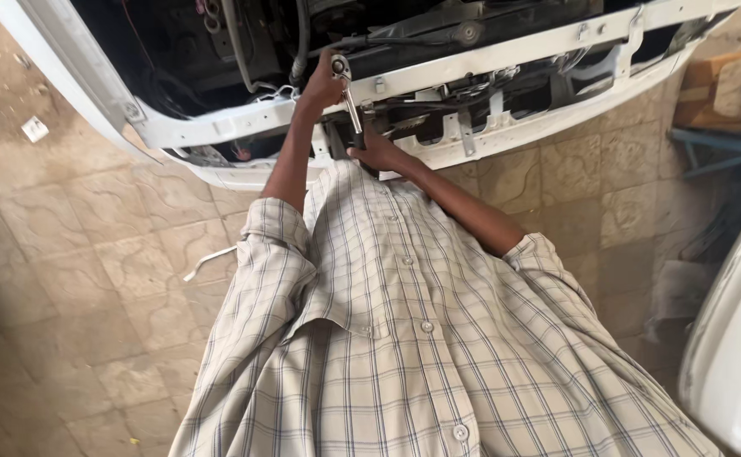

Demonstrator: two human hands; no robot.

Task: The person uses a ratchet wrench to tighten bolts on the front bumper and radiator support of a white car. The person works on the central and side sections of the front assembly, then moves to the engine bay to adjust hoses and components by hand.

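Ratchet (349, 97) is the shiny metal tool in both hands; it is long and thin, with a round head at the top end and a dark grip at the bottom end. It stands almost upright against the white front edge of the car (506, 59), near the middle of that edge. The left hand (324, 85) is curled around the round head, with the fingers closed tight on it. The right hand (377, 154) is wrapped around the dark grip lower down, fingers closed too. The car front is made of smooth white painted metal bars with holes and small brackets in them. Behind the bars it is dark, and black hoses and wires (298, 38) sit inside that open space. The person wears a soft checked shirt (404, 338) in pale cream with thin dark lines and small round buttons, and the sleeves are rolled up. The floor (74, 279) is made of bumpy tan stone tiles and looks dusty. A thin bent metal bar (209, 261) lies on the floor, near the left sleeve. A smooth white curved car panel (738, 338) shows by the right edge.
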